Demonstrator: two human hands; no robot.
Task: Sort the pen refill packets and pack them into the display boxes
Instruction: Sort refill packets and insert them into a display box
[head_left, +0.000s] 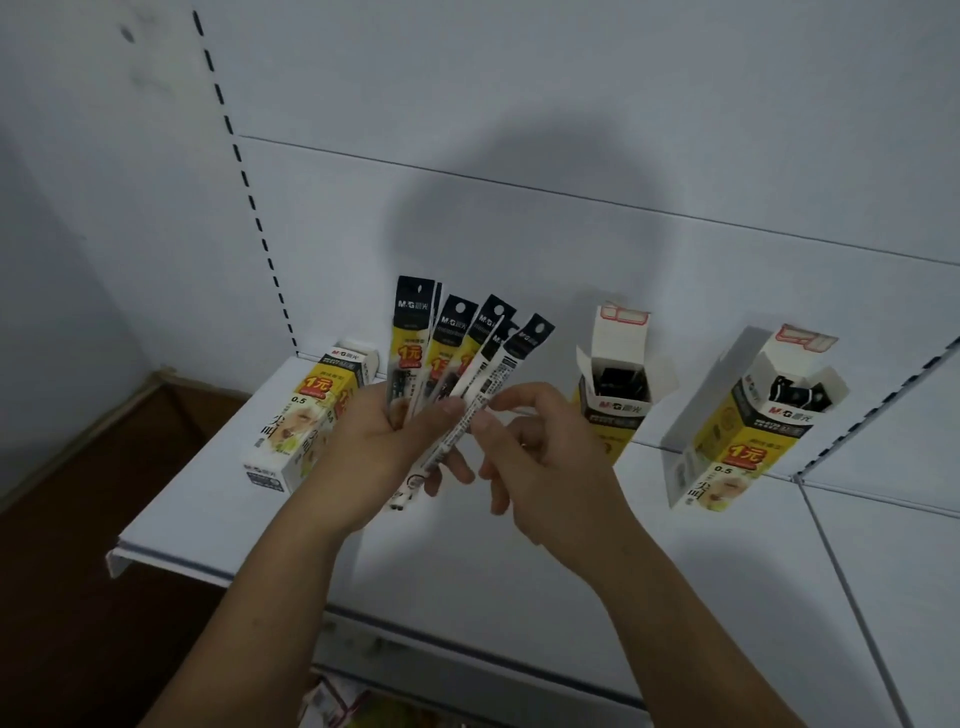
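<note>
My left hand (387, 441) holds a fan of several pen refill packets (447, 338), black-topped with yellow labels, above the white shelf. My right hand (540, 457) pinches the rightmost packet (498, 374) of the fan between thumb and forefinger. A closed display box (301, 421) lies on its side at the left. Two open display boxes stand upright: one (618, 395) just behind my right hand, one (748, 421) further right, both with black packet tops showing inside.
The white shelf (218, 499) ends at a front lip on the left, with brown floor beyond. A slotted upright (249, 192) runs up the back panel. A lower shelf with some packaging (337, 701) shows at the bottom.
</note>
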